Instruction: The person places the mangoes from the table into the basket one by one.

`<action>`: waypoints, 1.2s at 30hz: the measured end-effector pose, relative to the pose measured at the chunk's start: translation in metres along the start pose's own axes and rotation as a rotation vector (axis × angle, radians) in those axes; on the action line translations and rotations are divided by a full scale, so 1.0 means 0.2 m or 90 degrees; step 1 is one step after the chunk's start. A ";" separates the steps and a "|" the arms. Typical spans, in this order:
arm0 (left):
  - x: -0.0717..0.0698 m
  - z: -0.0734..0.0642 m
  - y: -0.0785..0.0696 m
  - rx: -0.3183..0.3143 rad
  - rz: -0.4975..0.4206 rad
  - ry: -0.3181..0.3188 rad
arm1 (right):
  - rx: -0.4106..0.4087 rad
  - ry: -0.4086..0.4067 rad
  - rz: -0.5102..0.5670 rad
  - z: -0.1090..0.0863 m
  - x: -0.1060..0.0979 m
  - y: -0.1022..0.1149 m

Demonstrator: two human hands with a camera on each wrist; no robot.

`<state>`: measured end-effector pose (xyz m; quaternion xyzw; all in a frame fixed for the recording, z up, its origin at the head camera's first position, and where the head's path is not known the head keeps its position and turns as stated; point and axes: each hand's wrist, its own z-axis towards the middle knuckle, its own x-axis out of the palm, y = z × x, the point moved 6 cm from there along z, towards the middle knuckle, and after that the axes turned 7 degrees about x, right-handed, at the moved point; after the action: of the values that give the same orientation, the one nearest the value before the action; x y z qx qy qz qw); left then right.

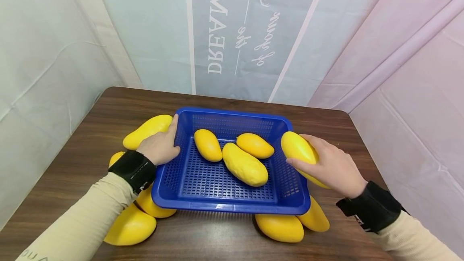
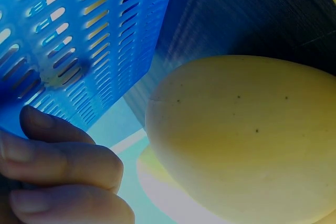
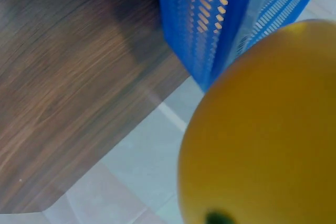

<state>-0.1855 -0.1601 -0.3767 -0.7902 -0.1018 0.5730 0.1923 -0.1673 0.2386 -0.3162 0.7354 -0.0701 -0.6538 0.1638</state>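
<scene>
A blue perforated plastic basket (image 1: 232, 206) stands on the table with three yellow mangoes inside: one at left (image 1: 208, 145), one at back right (image 1: 255, 145) and a larger, lumpy one (image 1: 245, 164) in the middle. My left hand (image 1: 159, 146) grips the basket's left rim, its thumb over the inner side; the left wrist view shows curled fingers (image 2: 68, 163) by the outer wall. My right hand (image 1: 335, 166) holds another yellow mango (image 1: 298, 148) at the right rim, the thumb across its near side. That mango (image 3: 262, 129) fills much of the right wrist view, and the other fingers are mostly hidden.
Several mangoes lie left of the basket, including one at the back (image 1: 146, 133) and one at the front (image 1: 132, 225). Two more (image 1: 280, 227) touch or sit near its front right corner. A printed curtain (image 1: 246, 71) hangs behind the brown wooden table (image 1: 214, 237).
</scene>
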 end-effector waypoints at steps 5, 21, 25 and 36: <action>0.00 0.00 0.00 0.001 -0.001 0.001 | -0.012 -0.003 0.010 0.00 0.00 0.06; 0.00 0.00 0.00 -0.003 -0.001 0.001 | -0.068 -0.005 0.042 0.05 0.03 0.23; 0.00 0.00 0.00 -0.001 0.001 0.000 | -0.081 -0.001 0.050 0.07 0.06 0.27; 0.00 0.00 0.00 -0.006 -0.003 0.002 | -0.090 0.013 0.070 0.09 0.13 0.34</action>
<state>-0.1846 -0.1597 -0.3759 -0.7916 -0.1058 0.5710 0.1901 -0.1738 0.1635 -0.3195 0.7240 -0.0626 -0.6393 0.2516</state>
